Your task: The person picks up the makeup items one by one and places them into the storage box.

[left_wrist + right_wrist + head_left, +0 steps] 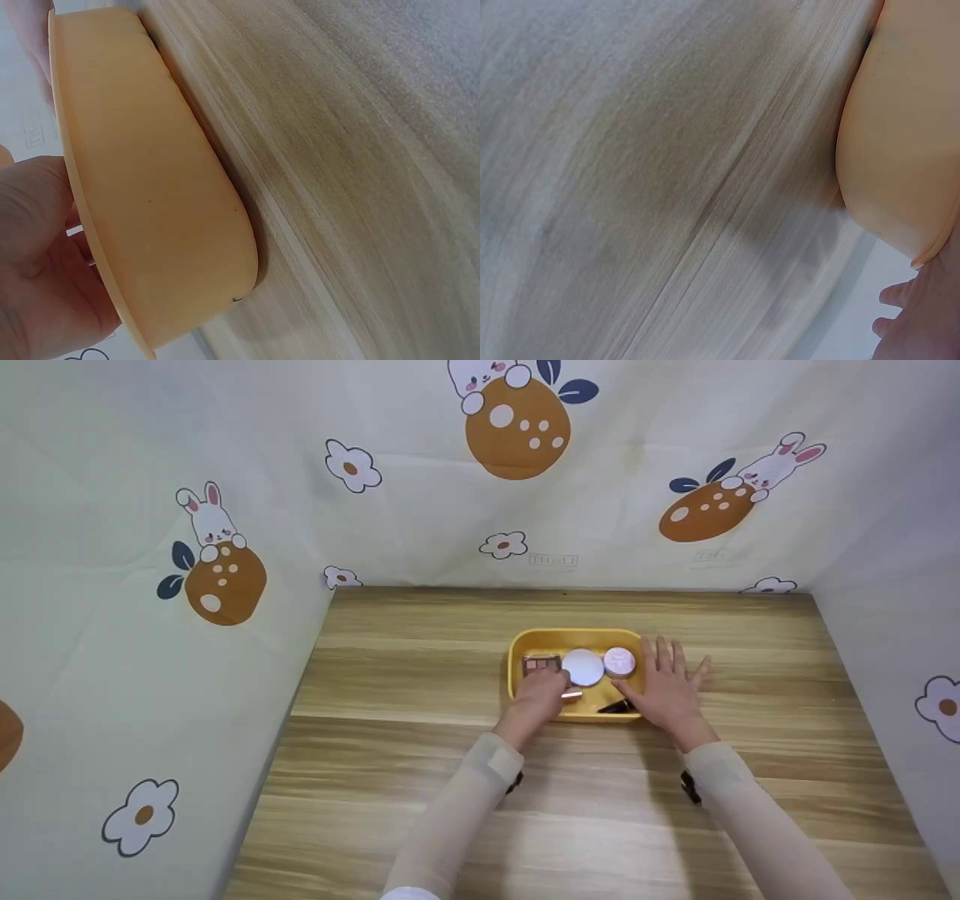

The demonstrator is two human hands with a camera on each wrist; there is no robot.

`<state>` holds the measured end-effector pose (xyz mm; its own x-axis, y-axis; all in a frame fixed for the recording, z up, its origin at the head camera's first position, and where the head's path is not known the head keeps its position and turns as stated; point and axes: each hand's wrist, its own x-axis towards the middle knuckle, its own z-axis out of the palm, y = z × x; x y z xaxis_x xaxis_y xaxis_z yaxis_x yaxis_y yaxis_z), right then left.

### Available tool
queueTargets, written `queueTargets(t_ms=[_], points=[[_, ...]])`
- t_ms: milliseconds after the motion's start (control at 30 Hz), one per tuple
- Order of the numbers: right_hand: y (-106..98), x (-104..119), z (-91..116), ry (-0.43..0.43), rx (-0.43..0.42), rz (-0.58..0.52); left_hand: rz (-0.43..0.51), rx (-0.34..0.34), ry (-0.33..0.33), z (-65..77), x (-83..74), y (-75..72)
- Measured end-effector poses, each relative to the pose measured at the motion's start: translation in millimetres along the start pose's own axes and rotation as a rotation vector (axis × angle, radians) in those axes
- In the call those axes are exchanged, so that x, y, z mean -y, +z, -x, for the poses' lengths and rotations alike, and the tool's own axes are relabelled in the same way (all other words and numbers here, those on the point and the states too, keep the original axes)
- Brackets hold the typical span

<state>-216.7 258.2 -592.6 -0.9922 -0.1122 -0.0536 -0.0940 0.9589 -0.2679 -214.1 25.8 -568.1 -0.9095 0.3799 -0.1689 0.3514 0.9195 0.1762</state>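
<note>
A yellow tray [577, 631] stands on the table, holding an eyeshadow palette [541, 662], a round white compact [583, 668] and a smaller pink round case [619, 661]. My left hand [538, 696] reaches over the near rim at the tray's left side, its fingers bent down inside. Beside them lies a shiny pinkish tube [572, 695]; whether the fingers pinch anything is hidden. My right hand [670, 695] rests at the right rim with fingers spread and thumb over the inside. Close to that thumb is a slim black tube [615, 706].
The wood-grain table [390, 780] reaches back to a patterned cloth wall [420, 525]. More of the cloth hangs at the left and right sides. Dark bands [691, 787] show at both wrists.
</note>
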Motion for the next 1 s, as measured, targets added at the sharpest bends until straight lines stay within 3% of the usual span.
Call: queueTargets(t_ms=[400,600,1000], points=[[-0.7,0.0,-0.3,-0.002,0.004,0.002,-0.013,0.019,0.000,-5.4,0.7,1.2],[-1.0,-0.2,-0.5,-0.002,0.002,0.013,-0.055,0.071,0.005,-7.7,-0.6,-0.4],[-0.7,0.1,-0.3,-0.001,0.002,0.003,-0.068,0.111,-0.035,-8.4,-2.6,-2.2]])
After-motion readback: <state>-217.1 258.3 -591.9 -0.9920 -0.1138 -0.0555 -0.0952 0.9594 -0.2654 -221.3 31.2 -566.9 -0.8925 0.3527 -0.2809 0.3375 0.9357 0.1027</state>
